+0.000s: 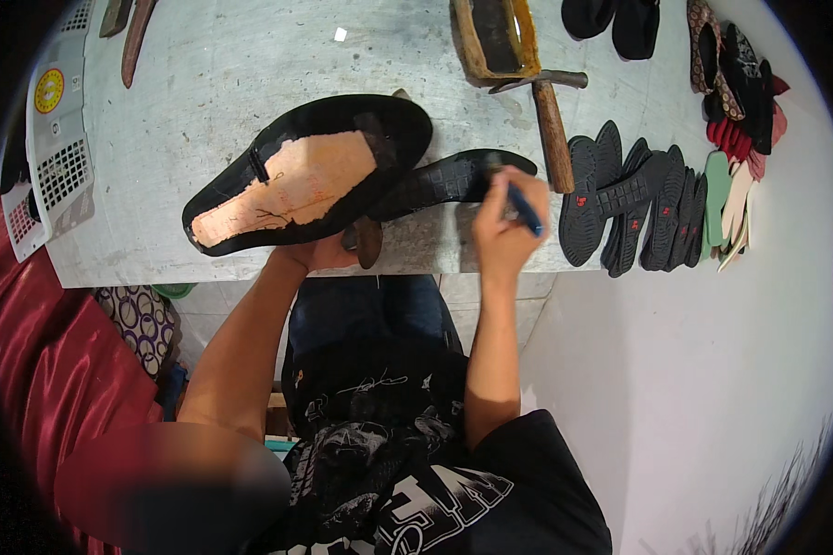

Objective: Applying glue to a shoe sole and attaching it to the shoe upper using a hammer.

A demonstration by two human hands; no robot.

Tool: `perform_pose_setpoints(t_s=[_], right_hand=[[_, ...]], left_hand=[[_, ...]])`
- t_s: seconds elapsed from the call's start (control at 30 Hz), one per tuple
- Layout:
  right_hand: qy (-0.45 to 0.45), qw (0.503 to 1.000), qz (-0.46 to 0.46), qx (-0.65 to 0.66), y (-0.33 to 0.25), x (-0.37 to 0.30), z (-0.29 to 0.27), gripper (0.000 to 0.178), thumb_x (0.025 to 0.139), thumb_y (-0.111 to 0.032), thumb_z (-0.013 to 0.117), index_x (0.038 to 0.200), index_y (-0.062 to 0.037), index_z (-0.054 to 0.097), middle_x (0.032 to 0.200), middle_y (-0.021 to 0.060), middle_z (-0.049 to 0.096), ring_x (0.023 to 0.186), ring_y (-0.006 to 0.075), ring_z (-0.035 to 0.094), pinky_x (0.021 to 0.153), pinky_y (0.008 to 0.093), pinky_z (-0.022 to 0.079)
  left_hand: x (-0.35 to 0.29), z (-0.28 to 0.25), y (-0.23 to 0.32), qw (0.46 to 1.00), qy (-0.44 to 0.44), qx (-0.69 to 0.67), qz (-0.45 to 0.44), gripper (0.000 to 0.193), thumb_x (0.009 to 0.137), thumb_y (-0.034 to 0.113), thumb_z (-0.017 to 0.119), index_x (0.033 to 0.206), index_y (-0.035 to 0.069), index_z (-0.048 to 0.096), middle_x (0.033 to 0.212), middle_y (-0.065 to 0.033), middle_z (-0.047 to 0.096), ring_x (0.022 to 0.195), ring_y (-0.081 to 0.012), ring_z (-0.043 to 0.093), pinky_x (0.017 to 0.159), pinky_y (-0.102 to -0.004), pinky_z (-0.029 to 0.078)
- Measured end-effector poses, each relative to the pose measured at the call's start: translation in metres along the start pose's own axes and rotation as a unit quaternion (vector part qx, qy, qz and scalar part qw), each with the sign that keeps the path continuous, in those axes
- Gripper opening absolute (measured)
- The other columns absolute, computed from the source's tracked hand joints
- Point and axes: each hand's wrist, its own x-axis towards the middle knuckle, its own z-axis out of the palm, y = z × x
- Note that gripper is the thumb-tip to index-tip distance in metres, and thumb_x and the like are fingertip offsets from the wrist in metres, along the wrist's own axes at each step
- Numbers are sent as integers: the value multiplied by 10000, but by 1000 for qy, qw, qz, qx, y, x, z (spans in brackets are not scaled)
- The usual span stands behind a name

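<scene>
A black shoe upper lies bottom up, its tan insole facing me. My left hand grips it from below at the near edge; most of those fingers are hidden under the shoe. Close to that hand a worn brown piece sticks out from beneath the shoe. In my right hand is a brush with a blue handle, pinched between the fingers. Its tip is over a black shoe sole, seemingly touching it. The left end of the sole lies beside or under the shoe.
A hammer lies right of the sole, against a wooden-rimmed tray holding something dark. Several black soles are lined up at the table's right, with insoles and shoes beyond. A white plastic basket stands at the left edge.
</scene>
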Motion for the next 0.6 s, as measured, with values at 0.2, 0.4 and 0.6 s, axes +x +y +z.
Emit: perform_pose_setpoints(t_s=[0.2,0.4,0.6], right_hand=[[-29,999,24,-3,7,1,-18,81,882,48,714,962,52,700,968,188,722,898,330,720,807,370,561],[-91,995,-38,-29,1,-20,-24,100,873,55,721,969,44,691,984,184,717,898,328,709,794,379,558],[-99,991,-92,3,-2,-1,-5,123,846,68,743,944,37,675,984,179,708,877,345,686,794,396,555]], left_hand=[[-3,-3,0,1000,11,20,-2,932,684,335,844,1517,109,491,1631,-137,390,1494,-409,382,1225,-517,313],[0,-5,3,997,55,24,37,901,690,337,844,1495,106,509,1619,-130,389,1488,-403,390,1214,-523,330],[0,-6,4,998,29,58,13,910,688,332,839,1499,117,488,1593,-121,393,1492,-372,390,1214,-520,340]])
